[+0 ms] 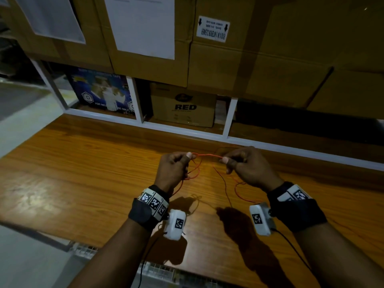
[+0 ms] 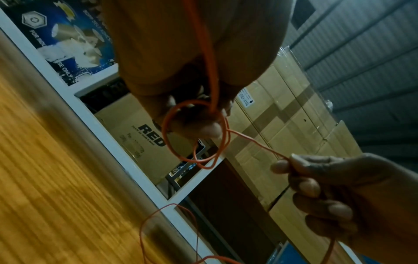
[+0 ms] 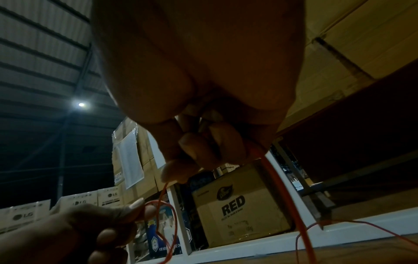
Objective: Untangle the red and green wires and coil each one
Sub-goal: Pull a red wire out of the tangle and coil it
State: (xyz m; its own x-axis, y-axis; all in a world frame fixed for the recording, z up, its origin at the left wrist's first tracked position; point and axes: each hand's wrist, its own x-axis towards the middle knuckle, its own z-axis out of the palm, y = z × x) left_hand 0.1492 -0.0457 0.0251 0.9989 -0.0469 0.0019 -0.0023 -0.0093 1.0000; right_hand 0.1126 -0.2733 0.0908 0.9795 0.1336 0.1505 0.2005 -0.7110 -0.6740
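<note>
A: Above the bench (image 1: 83, 173), what has each grip got?

B: The left hand (image 1: 173, 169) pinches the red wire (image 1: 207, 155) between thumb and fingertip, the other fingers curled. The right hand (image 1: 247, 165) pinches the same wire, fingers curled too. A short span of wire runs between them, clear of the bench.

A: And the rest of it?

B: Small loops hang just below the left hand; the left wrist view shows two rings at its fingertips. More red wire trails down from the right hand onto the bench.

A: The green wire?

B: A thin dark strand (image 1: 223, 183) drops between the hands; its colour I cannot tell in this dim light.

A: Room to move?

B: Bare wood spreads left of the hands. Beyond them, the white shelf frame (image 1: 187, 132) edges the bench, with a carton marked RED (image 1: 182, 109) behind it.
</note>
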